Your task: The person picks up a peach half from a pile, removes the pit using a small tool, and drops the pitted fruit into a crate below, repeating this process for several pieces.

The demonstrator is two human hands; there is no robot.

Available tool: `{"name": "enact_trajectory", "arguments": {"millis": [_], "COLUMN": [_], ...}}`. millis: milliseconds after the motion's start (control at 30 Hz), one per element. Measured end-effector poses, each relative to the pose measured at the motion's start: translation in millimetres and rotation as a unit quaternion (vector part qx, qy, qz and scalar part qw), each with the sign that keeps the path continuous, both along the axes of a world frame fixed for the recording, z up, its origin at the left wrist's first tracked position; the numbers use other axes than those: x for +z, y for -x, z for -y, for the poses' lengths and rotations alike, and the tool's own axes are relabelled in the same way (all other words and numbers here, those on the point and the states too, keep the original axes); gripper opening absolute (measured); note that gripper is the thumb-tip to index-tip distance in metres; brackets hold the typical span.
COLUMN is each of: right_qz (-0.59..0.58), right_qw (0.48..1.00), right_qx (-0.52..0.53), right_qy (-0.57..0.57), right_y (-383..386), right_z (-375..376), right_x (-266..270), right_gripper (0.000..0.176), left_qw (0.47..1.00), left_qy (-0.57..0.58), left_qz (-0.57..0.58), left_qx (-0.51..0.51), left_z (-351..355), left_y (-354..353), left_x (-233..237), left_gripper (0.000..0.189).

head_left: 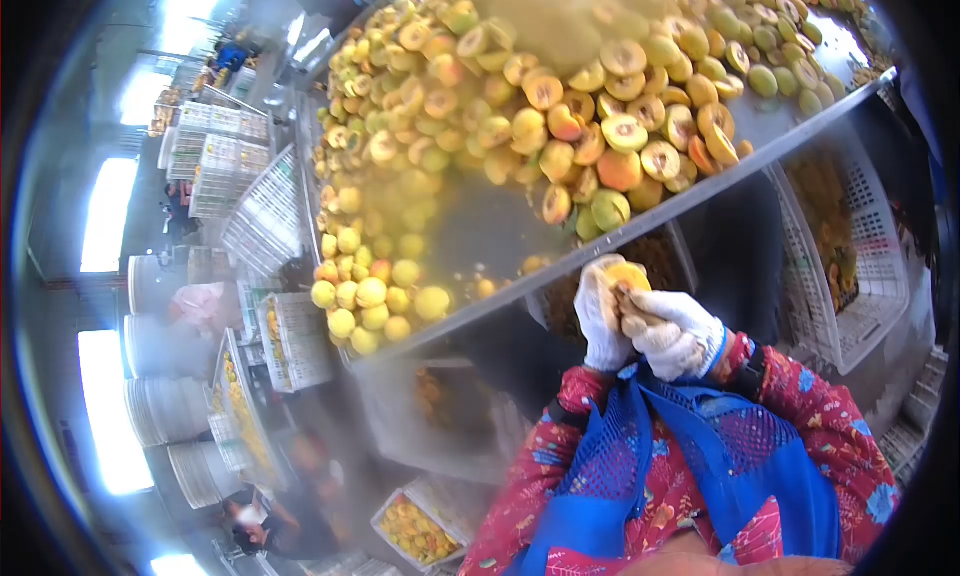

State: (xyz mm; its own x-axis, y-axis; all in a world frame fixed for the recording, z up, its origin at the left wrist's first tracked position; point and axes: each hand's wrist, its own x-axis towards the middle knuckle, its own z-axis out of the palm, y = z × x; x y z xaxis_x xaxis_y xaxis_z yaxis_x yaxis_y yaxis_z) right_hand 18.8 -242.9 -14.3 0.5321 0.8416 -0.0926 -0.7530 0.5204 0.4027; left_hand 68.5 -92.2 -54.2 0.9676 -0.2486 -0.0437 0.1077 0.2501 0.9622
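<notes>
My left hand (pixel 600 321), in a white glove, is closed around a yellow peach half (pixel 628 276) just off the near edge of the metal table. My right hand (pixel 680 338), gloved too, is curled closed against the fruit with its fingertips at the cut side. Whatever the right fingers hold is hidden. Beyond my hands, a heap of halved peaches (pixel 625 133) covers much of the table, many with brown pit hollows facing up. Whole-looking yellow peaches (pixel 372 293) lie at the table's left corner.
The raised metal rim (pixel 690 198) of the table runs in front of my hands. A white slatted crate (pixel 880 316) stands at the right, under the edge. Another crate of fruit (pixel 418 528) is on the floor at lower left. Stacked crates (pixel 232 166) and a seated person (pixel 275 526) are farther left.
</notes>
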Motion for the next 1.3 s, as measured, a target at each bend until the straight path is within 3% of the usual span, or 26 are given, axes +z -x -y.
{"name": "enact_trajectory", "arguments": {"millis": [100, 133, 167, 200, 233, 267, 300, 333, 367, 433, 467, 533, 567, 600, 633, 667, 700, 800, 933, 967, 1000, 1100, 1133, 1200, 1267, 1300], "right_qz": [0.069, 0.091, 0.086, 0.076, 0.07, 0.083, 0.095, 0.107, 0.119, 0.141, 0.145, 0.154, 0.161, 0.168, 0.176, 0.183, 0.193, 0.225, 0.31, 0.341, 0.435, 0.52, 0.524, 0.555, 0.578, 0.573], "right_qw": [0.991, 0.985, 0.992, 0.995, 0.996, 0.991, 0.982, 0.969, 0.954, 0.92, 0.912, 0.907, 0.905, 0.903, 0.9, 0.89, 0.874, 0.817, 0.694, 0.653, 0.532, 0.356, 0.335, 0.288, 0.24, 0.244], "right_qx": [-0.092, -0.116, -0.088, -0.058, -0.024, -0.001, 0.02, 0.042, 0.061, 0.071, 0.081, 0.092, 0.094, 0.096, 0.095, 0.096, 0.091, 0.071, 0.039, 0.029, -0.013, -0.099, -0.102, -0.084, -0.095, -0.091], "right_qy": [-0.076, -0.085, -0.04, 0.006, 0.054, 0.109, 0.164, 0.217, 0.269, 0.358, 0.375, 0.381, 0.383, 0.385, 0.387, 0.407, 0.436, 0.525, 0.648, 0.676, 0.726, 0.77, 0.776, 0.776, 0.774, 0.777], "right_y": [-10.6, -14.4, -16.2, -14.5, -15.2, -16.1, -16.7, -17.5, -18.1, -15.5, -15.6, -15.2, -14.8, -14.5, -14.5, -13.7, -11.6, -10.7, -16.2, -19.2, -22.3, -32.5, -35.3, -37.1, -36.5, -35.3], "right_z": [-3.6, -3.1, 0.5, 5.7, 11.9, 16.0, 19.0, 21.8, 23.1, 17.8, 14.3, 8.7, 6.3, 4.0, 2.7, 3.1, 4.6, 12.7, 13.1, 11.9, 10.4, -3.4, -8.3, -13.5, -20.1, -22.0], "right_x": [12.5, 14.3, 12.3, 9.5, 7.7, 7.1, 6.1, 5.9, 6.8, 14.9, 15.1, 12.9, 13.0, 13.6, 14.5, 17.6, 21.8, 35.4, 65.9, 71.4, 62.6, 50.4, 51.4, 48.4, 35.6, 36.2], "right_gripper": [0.048, 0.047, 0.048, 0.049, 0.05, 0.049, 0.048, 0.047, 0.046, 0.041, 0.04, 0.039, 0.039, 0.039, 0.039, 0.039, 0.039, 0.038, 0.039, 0.038, 0.036, 0.031, 0.031, 0.032, 0.032, 0.032], "left_qw": [0.944, 0.922, 0.936, 0.993, 0.97, 0.927, 0.928, 0.824, 0.653, 0.491, 0.528, 0.655, 0.582, 0.693, 0.731, 0.715, 0.717, 0.863, 0.964, 0.98, 0.989, 0.979, 0.977, 0.969, 0.965, 0.972], "left_qy": [0.195, 0.239, 0.236, -0.058, -0.185, -0.312, -0.272, -0.527, -0.74, -0.852, -0.827, -0.738, -0.778, -0.716, -0.681, -0.691, -0.687, -0.491, -0.259, -0.197, -0.074, 0.009, -0.016, 0.056, 0.099, 0.083], "left_qz": [-0.255, -0.288, -0.261, -0.011, 0.027, 0.05, -0.145, -0.081, -0.011, 0.044, 0.066, 0.142, 0.236, 0.084, 0.023, 0.099, 0.084, 0.046, -0.003, -0.01, -0.125, -0.202, -0.213, -0.24, -0.242, -0.221], "left_qx": [0.084, 0.103, 0.017, 0.106, 0.152, 0.2, 0.21, 0.193, 0.161, 0.175, 0.181, 0.081, -0.026, 0.023, -0.013, -0.03, -0.084, -0.109, -0.054, -0.038, -0.013, -0.016, -0.018, -0.017, 0.016, 0.008], "left_z": [2.4, -5.4, -26.5, -42.4, -58.5, -74.6, -97.7, -125.4, -148.9, -168.0, -166.9, -157.0, -134.3, -86.8, -60.0, -47.8, -35.3, -25.0, -30.4, -31.3, -32.2, -44.9, -45.2, -49.3, -43.9, -42.7], "left_y": [-12.1, -11.8, -10.9, -6.7, -4.2, -1.6, -1.5, -3.3, -6.7, -11.7, -25.1, -70.9, -93.9, -111.9, -131.5, -150.3, -161.0, -165.6, -130.5, -116.3, -104.0, -76.9, -69.3, -56.3, -46.2, -42.6], "left_x": [33.2, 41.4, 40.6, 40.0, 52.6, 65.2, 90.0, 92.8, 90.0, 90.5, 90.8, 78.9, 77.6, 93.3, 92.9, 62.0, 47.2, 38.5, 45.0, 54.0, 61.9, 77.4, 82.8, 71.3, 60.4, 60.3], "left_gripper": [0.042, 0.043, 0.045, 0.045, 0.045, 0.046, 0.047, 0.049, 0.052, 0.053, 0.048, 0.043, 0.041, 0.047, 0.055, 0.057, 0.063, 0.058, 0.047, 0.045, 0.04, 0.037, 0.033, 0.037, 0.05, 0.052]}}
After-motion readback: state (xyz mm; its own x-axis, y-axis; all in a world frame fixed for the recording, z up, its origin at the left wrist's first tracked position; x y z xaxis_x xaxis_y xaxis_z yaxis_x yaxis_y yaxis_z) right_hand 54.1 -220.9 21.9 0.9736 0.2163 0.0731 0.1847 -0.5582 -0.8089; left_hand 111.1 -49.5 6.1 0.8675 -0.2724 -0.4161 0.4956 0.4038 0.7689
